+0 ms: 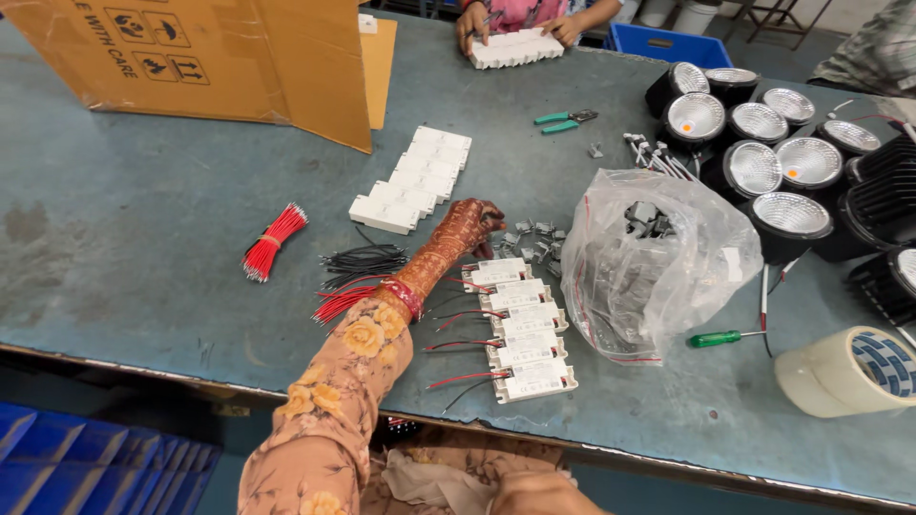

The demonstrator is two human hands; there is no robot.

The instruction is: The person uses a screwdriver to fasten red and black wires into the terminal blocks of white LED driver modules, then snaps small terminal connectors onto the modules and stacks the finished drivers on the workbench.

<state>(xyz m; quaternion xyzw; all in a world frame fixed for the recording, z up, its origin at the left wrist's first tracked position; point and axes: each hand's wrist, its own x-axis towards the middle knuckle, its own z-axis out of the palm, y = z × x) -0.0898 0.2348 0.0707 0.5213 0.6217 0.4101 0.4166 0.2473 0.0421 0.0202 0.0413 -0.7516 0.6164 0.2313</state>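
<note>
My left hand (469, 225), patterned with henna, reaches across the grey-blue table (143, 248). Its curled fingertips rest beside a small heap of grey metal clips (534, 240) and just above a row of several white driver boxes (520, 329) with red and black leads. Whether the fingers pinch anything is hidden. A floral sleeve and red bangles cover that forearm. My right hand (536, 493) lies low at the bottom edge, on cloth in my lap; only its back shows.
Red wire bundle (275, 240), black wires (363, 259), bare white boxes (410, 181), a clear bag of parts (658, 257), black lamp housings (763, 143), green screwdriver (725, 338), tape roll (849, 372), green pliers (565, 119), cardboard box (210, 57). Another person's hands (472, 24) hold white boxes at the far edge.
</note>
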